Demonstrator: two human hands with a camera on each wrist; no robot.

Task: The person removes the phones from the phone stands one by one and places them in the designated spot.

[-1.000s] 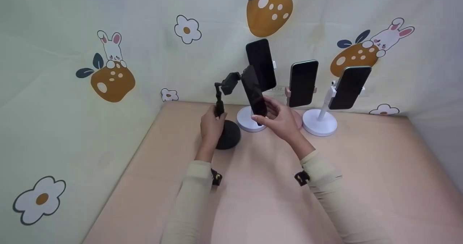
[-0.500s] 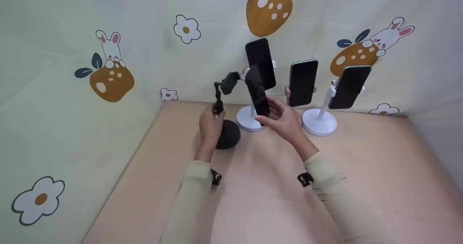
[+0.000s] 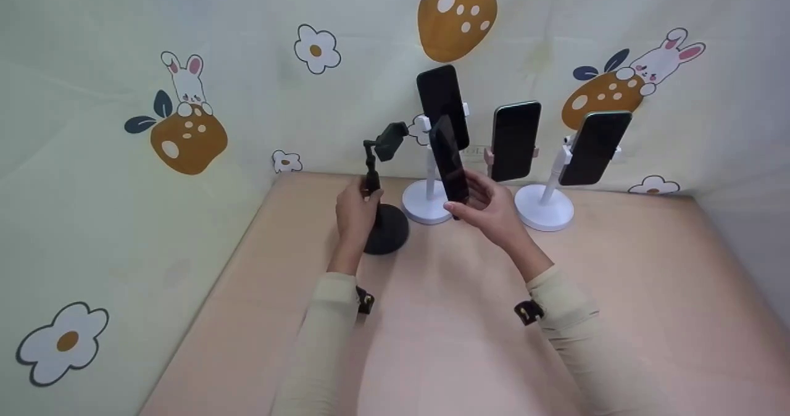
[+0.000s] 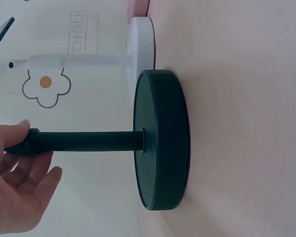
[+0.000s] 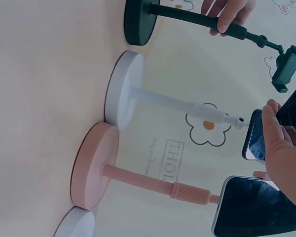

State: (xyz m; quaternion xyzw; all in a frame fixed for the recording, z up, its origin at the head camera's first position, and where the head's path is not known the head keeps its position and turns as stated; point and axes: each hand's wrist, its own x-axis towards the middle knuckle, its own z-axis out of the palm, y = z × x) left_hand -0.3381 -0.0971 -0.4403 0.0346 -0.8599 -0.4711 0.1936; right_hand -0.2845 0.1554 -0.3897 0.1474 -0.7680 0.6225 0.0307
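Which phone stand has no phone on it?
The black stand, leftmost of four, gripped on its pole by the left hand. Its clamp is empty; the white and pink stands each hold a phone.

The desk has a smooth, pale pink top and meets the patterned wall at its far edge. Four phone stands rest on it in a row near that edge: a black stand with a round ribbed base at the left, then a white stand, a pink stand and another white stand at the right.
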